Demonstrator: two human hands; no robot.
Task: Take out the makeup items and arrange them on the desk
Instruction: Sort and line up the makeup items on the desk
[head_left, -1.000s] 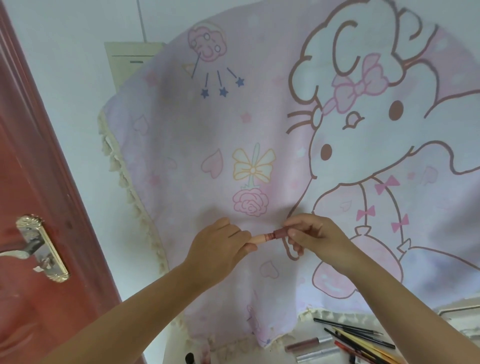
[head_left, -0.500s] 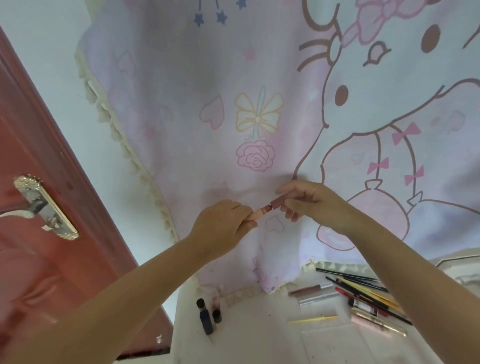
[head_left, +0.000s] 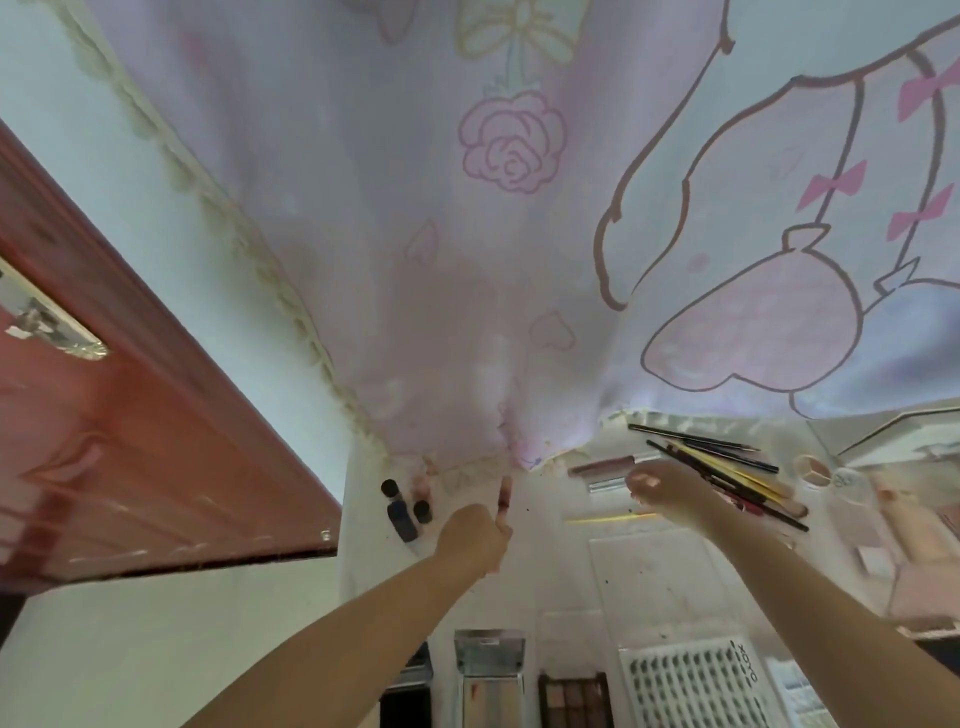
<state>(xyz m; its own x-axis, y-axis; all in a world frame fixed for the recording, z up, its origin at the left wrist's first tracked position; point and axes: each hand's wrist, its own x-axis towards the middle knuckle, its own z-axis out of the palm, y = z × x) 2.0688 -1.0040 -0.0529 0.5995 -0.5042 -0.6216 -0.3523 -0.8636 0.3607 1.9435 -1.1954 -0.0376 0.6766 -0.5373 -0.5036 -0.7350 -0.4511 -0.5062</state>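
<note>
My left hand (head_left: 475, 535) is closed around a slim pink-and-dark-red lip stick (head_left: 504, 496) that points up and away, low over the white desk (head_left: 550, 571). To its left stand small dark bottles (head_left: 400, 512) near the desk's back left corner. My right hand (head_left: 670, 491) hovers with loosely spread fingers and nothing in it, just in front of a fan of pencils and liners (head_left: 727, 467) and two lip gloss tubes (head_left: 602, 467). A thin yellow pencil (head_left: 608, 518) lies below the right hand.
A pink cartoon-print cloth (head_left: 467, 234) hangs over the desk's back. A red door (head_left: 130, 441) stands at the left. Eyeshadow palettes (head_left: 574, 699), a clear box (head_left: 488, 660) and a lash tray (head_left: 691, 686) lie near the front edge. Round compacts (head_left: 813, 470) lie at right.
Both hands came down from in front of the cloth to the desk. The right hand let go of the lip stick; the left hand alone holds it. The view tilted down.
</note>
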